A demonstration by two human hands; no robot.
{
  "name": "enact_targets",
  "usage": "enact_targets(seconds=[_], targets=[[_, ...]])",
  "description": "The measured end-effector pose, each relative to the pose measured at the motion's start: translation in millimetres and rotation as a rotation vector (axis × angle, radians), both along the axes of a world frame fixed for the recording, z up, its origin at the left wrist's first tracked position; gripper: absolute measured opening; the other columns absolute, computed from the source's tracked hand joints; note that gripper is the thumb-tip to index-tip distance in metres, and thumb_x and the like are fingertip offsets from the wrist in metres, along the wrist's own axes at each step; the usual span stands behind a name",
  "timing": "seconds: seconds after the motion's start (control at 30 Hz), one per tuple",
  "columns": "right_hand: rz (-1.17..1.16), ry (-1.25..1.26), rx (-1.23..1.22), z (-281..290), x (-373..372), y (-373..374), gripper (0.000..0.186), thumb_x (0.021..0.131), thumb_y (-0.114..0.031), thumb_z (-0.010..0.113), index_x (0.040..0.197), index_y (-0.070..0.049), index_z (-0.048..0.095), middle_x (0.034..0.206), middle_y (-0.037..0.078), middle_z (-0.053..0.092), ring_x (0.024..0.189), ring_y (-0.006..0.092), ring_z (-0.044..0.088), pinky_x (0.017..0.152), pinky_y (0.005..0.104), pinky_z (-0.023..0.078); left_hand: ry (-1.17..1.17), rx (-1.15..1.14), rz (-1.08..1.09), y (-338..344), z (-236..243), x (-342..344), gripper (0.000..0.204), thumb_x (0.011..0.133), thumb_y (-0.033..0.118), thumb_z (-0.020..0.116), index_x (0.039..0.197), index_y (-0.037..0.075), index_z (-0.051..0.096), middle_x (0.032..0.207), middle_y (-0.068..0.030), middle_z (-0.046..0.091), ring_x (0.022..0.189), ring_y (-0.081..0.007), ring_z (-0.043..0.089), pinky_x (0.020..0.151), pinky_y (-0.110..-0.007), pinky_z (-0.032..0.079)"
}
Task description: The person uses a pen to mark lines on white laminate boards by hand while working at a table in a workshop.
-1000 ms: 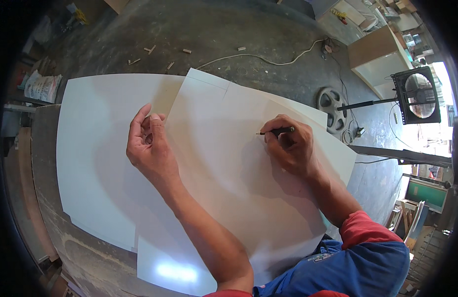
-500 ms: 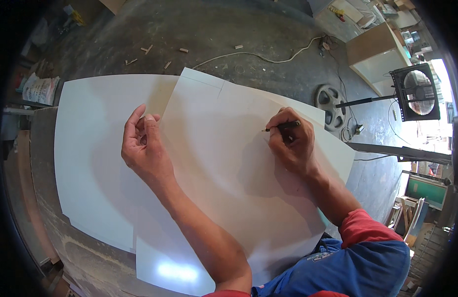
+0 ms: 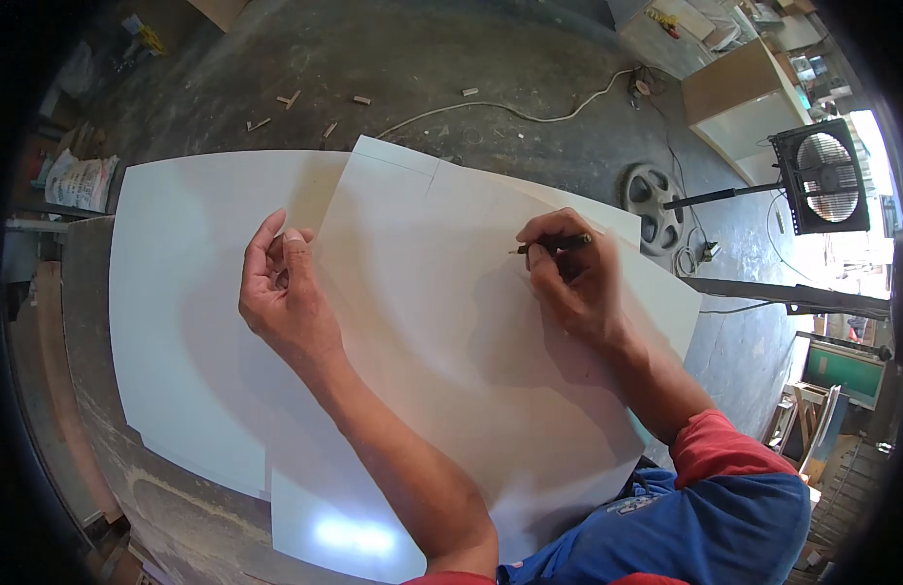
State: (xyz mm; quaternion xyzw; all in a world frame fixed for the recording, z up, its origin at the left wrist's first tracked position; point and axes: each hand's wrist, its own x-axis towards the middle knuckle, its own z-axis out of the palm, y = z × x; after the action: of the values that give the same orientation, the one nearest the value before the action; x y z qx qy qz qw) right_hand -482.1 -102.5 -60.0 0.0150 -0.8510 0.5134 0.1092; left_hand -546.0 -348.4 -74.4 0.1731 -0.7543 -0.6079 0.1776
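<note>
A large white panel (image 3: 412, 292) lies at an angle over another white panel (image 3: 188, 292). Thin lines are drawn near the upper panel's far corner. My right hand (image 3: 576, 268) grips a short black pencil (image 3: 557, 244) above the upper panel, its pale tip aimed to the left; whether the tip touches the surface I cannot tell. Raised over the left part of the panels, my left hand (image 3: 284, 273) is loosely curled, thumb and index finger apart, with nothing visible in it.
The panels lie on a dusty grey worktable (image 3: 91, 322). On the floor beyond are small wood offcuts (image 3: 362, 99) and a pale cable (image 3: 530, 117). A black fan (image 3: 824, 177) on a round base (image 3: 651, 210) is at the right, near a box-shaped cabinet (image 3: 739, 107).
My right hand has shifted slightly to the left and the far side, with the pencil now lying a little flatter. The left hand has hardly moved.
</note>
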Motion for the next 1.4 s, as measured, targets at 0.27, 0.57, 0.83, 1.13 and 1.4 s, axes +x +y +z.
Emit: enact_targets(seconds=[0.27, 0.57, 0.83, 1.13, 1.4], targets=[[0.014, 0.048, 0.031, -0.6, -2.1, -2.8, 0.012, 0.083, 0.003, 0.064, 0.092, -0.005, 0.065, 0.072, -0.001, 0.061, 0.053, 0.0032, 0.046, 0.047, 0.0217, 0.034, -0.01, 0.005, 0.005, 0.7, 0.8, -0.7, 0.023, 0.095, 0.012, 0.064, 0.115, 0.002, 0.072, 0.088, -0.0065, 0.072, 0.082, -0.0116, 0.067, 0.081, -0.027, 0.055], [0.107, 0.014, 0.03, 5.2, 0.6, 3.2, 0.009, 0.08, 0.004, 0.061, 0.087, -0.003, 0.061, 0.069, -0.002, 0.056, 0.054, 0.0042, 0.046, 0.05, 0.0223, 0.036, -0.012, -0.003, 0.002, 0.7, 1.7, 0.0, 0.023, 0.095, 0.012, 0.064, 0.115, 0.002, 0.071, 0.087, -0.0069, 0.072, 0.083, -0.0123, 0.068, 0.082, -0.028, 0.056], [0.051, 0.007, 0.048, 0.8, -0.6, -0.3, 0.011, 0.08, 0.003, 0.061, 0.088, -0.004, 0.062, 0.065, -0.002, 0.054, 0.051, 0.0034, 0.043, 0.048, 0.0222, 0.034, 0.006, 0.006, 0.003, 1.4, 3.9, 0.0, 0.023, 0.096, 0.011, 0.063, 0.115, 0.001, 0.071, 0.085, -0.0052, 0.071, 0.078, -0.0099, 0.063, 0.076, -0.026, 0.053], [0.058, -0.037, 0.057, -0.8, 0.0, -3.9, 0.013, 0.082, 0.001, 0.065, 0.093, -0.005, 0.066, 0.069, -0.002, 0.059, 0.05, 0.003, 0.043, 0.047, 0.0215, 0.034, -0.029, 0.051, 0.002, -0.1, 5.2, 0.4, 0.025, 0.095, 0.011, 0.064, 0.116, 0.001, 0.071, 0.083, -0.0037, 0.069, 0.079, -0.0094, 0.06, 0.082, -0.028, 0.052], [0.084, -0.059, 0.119, 3.7, -0.3, -6.7, 0.013, 0.083, 0.002, 0.067, 0.094, -0.005, 0.067, 0.071, -0.001, 0.062, 0.052, 0.0034, 0.046, 0.048, 0.0211, 0.036, 0.004, 0.029, -0.001, 0.3, 4.8, 0.4, 0.023, 0.096, 0.01, 0.062, 0.115, 0.001, 0.071, 0.083, -0.0039, 0.07, 0.072, -0.0069, 0.059, 0.07, -0.023, 0.05]])
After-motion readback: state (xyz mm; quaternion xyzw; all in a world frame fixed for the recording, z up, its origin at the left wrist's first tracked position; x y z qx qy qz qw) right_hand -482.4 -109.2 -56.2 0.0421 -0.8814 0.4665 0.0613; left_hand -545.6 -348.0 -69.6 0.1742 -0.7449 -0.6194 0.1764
